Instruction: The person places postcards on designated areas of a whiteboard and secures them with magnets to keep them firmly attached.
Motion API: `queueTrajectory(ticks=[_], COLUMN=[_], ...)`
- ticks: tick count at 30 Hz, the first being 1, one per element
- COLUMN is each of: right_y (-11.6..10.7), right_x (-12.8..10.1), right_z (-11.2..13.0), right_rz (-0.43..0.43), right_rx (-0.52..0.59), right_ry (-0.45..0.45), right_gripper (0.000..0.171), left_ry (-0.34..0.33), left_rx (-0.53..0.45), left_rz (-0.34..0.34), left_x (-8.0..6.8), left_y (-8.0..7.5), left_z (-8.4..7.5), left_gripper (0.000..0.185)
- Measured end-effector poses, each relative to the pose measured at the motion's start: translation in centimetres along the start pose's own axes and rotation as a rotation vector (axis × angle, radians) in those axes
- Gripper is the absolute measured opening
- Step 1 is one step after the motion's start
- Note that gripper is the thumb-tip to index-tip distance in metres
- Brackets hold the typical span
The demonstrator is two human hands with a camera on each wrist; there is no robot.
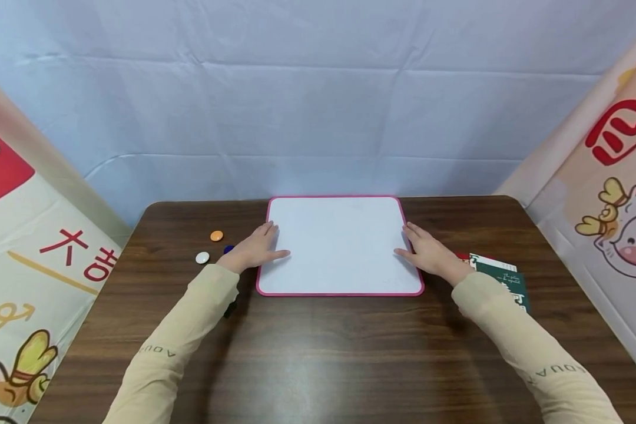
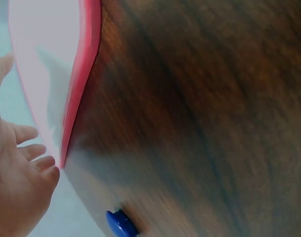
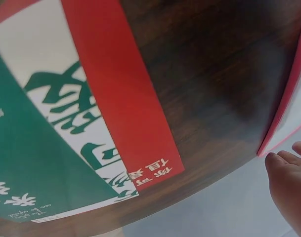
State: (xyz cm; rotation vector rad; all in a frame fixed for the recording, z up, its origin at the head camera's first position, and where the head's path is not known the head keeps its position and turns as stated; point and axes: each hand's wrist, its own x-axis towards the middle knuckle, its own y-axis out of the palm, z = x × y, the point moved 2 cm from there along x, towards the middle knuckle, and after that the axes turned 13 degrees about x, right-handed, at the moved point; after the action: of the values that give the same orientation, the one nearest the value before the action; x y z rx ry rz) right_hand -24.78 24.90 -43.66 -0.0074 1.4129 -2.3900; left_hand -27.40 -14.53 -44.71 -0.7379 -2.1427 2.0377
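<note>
A whiteboard (image 1: 339, 247) with a pink rim lies flat near the far edge of the table, its surface bare. At its left side is my left hand (image 1: 254, 247), fingers extended along the rim and thumb over the white face. My right hand (image 1: 429, 252) mirrors it at the right side, fingertips at the rim and thumb pointing inward. Both wrist views show loosely bent fingers beside the board's edge; firm contact cannot be told. A blue button magnet (image 2: 121, 223) sits close to my left hand, partly hidden by it in the head view.
Left of the board are an orange round magnet (image 1: 217, 235) and a white one (image 1: 202, 257). Something black (image 1: 230, 310) is mostly covered by the left sleeve. Green and red printed cards (image 3: 130, 89) lie beneath the right forearm. A pale cloth (image 1: 318, 118) hangs behind the table.
</note>
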Motion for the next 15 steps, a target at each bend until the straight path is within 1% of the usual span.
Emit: queueTrajectory(ticks=[7,15], right_y=[0.6,1.3], right_x=[-0.2,-0.2], right_z=[0.1,0.0], right_rz=[0.013,0.021], right_rx=[0.027,0.020], right_ry=[0.010,0.004], right_gripper=[0.078,0.076], left_ry=[0.001,0.008], left_rx=[-0.003,0.018], left_rz=[0.035,0.051], left_x=[-0.1,0.0], left_y=[0.3,0.9], left_z=[-0.3,-0.1], left_gripper=[0.091,0.094])
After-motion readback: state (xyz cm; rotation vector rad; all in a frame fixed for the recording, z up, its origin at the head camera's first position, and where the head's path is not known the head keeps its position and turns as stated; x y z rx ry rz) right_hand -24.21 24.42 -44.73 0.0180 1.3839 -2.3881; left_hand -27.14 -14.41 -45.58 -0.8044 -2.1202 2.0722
